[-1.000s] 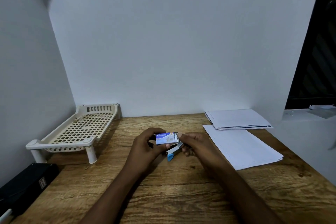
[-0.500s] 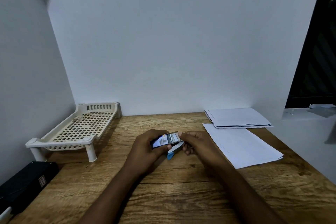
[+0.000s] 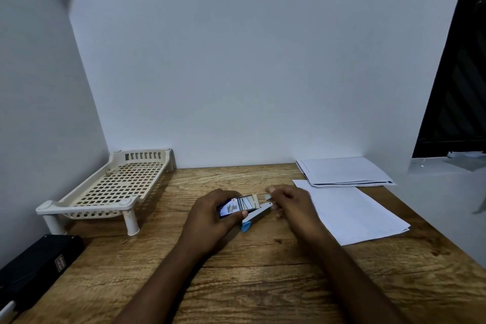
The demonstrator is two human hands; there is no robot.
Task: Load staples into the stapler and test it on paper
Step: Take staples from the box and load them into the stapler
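At the middle of the wooden desk (image 3: 263, 284), your two hands meet over a stapler (image 3: 259, 214).
Your left hand (image 3: 213, 214) grips an open staple box (image 3: 238, 206), its inner tray showing at the right end. Your right hand (image 3: 294, 204) pinches a small pale piece (image 3: 268, 196), too blurred to name, just right of the box. The grey stapler, blue at its near end, lies on the desk between your hands. White paper sheets (image 3: 355, 213) lie to the right, a cream plastic rack (image 3: 115, 187) far left.
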